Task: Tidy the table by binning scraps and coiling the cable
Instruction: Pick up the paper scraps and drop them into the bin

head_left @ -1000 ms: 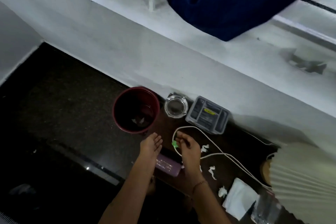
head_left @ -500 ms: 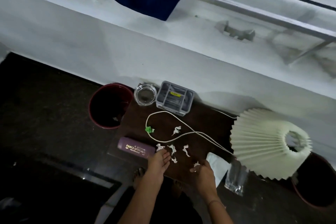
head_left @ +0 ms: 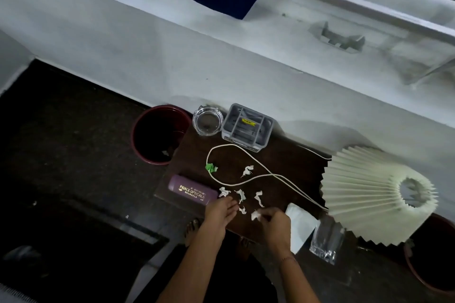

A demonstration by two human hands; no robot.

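Dark table [head_left: 290, 162]: cable [head_left: 229, 145], paper scraps [head_left: 247, 171], purple case [head_left: 193, 192], ashtray [head_left: 208, 122], grey organiser [head_left: 247, 128].

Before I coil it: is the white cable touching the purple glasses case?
Apart: head view shows bare table between the white cable and the glasses case.

Bin [head_left: 147, 128]: dark red, round, upright, mouth open; holds 1 pale scrap [head_left: 165, 153] on its bottom.

Cable [head_left: 246, 181]: cream-white, thin, uncoiled. Lies flat just right of the bin, bends into 1 open loop on the side nearest the bin, meets itself, then runs on as 2 strands farther right, away from the bin.

Green scrap [head_left: 211, 168]: crumpled, touching the loop's bin-side edge.

White scraps [head_left: 247, 171]: 6 in all, small, torn and twisted. 1 inside the loop; 4 loose outside it, right of the bin and nearer the person. 6th scrap [head_left: 256, 215] farthest from the bin, pinched in the fingertips of the right hand [head_left: 275, 225].
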